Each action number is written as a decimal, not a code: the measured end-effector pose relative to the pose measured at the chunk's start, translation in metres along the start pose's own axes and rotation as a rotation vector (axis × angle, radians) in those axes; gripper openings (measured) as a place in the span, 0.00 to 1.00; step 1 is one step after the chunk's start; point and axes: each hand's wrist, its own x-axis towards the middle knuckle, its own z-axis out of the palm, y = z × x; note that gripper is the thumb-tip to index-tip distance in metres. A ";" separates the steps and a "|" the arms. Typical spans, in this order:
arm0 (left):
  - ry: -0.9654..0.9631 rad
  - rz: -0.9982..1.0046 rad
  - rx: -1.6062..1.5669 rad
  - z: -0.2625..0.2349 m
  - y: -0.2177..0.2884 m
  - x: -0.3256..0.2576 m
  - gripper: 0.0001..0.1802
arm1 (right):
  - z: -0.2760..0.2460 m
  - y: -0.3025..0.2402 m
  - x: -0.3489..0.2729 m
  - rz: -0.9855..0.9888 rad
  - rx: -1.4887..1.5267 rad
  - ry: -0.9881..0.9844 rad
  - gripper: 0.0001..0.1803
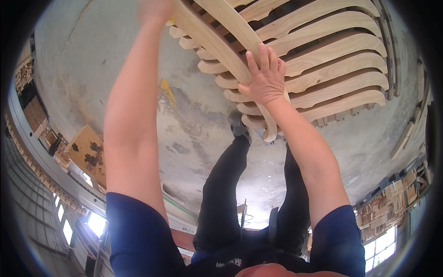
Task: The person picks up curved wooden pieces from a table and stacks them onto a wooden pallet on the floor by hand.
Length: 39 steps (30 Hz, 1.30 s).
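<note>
Several pale, curved wooden pieces, shaped like chair legs, lie side by side in a layered stack [332, 60]. Across the stack, two long curved pieces run at a slant: one on the left [207, 37] and one on the right [235, 23]. My right hand [267, 76] rests on these slanted pieces with its fingers spread, back of the hand up. At the top edge my left hand [154, 11] is smeared by motion, beside the upper part of the left slanted piece. Its fingers cannot be made out, nor whether they grip the wood.
The stack sits above a stained grey concrete floor [194, 143], with my legs and one shoe [238, 124] close to its near end. A stained wooden board [87, 154] is at the left. Loose wooden strips [406, 134] lie at the right, and piled timber [383, 210] stands behind me.
</note>
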 end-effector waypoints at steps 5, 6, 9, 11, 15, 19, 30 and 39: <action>0.002 -0.458 -0.919 -0.016 -0.043 0.032 0.31 | 0.005 -0.002 0.000 -0.010 -0.003 0.022 0.55; 0.047 -0.552 -1.046 -0.020 -0.042 0.030 0.34 | 0.006 0.000 -0.001 -0.009 -0.006 0.018 0.55; -0.019 -0.678 -1.141 -0.041 -0.013 0.003 0.40 | 0.005 0.007 -0.006 -0.012 -0.012 0.027 0.56; -0.114 -0.693 -1.097 -0.046 -0.010 -0.005 0.43 | 0.008 0.004 -0.003 -0.020 -0.027 0.005 0.64; -0.227 -0.711 -1.076 -0.004 -0.033 -0.028 0.44 | 0.011 0.006 -0.007 -0.025 -0.046 -0.004 0.63; -0.157 -0.959 -1.208 0.022 -0.053 -0.053 0.51 | 0.008 0.003 -0.002 -0.027 -0.049 -0.002 0.63; -0.407 -0.332 -0.514 0.014 -0.063 -0.174 0.22 | 0.007 0.001 -0.006 -0.031 -0.057 0.032 0.56; -0.624 0.152 -0.161 -0.152 -0.066 -0.539 0.22 | -0.001 -0.009 -0.005 -0.035 -0.128 -0.019 0.56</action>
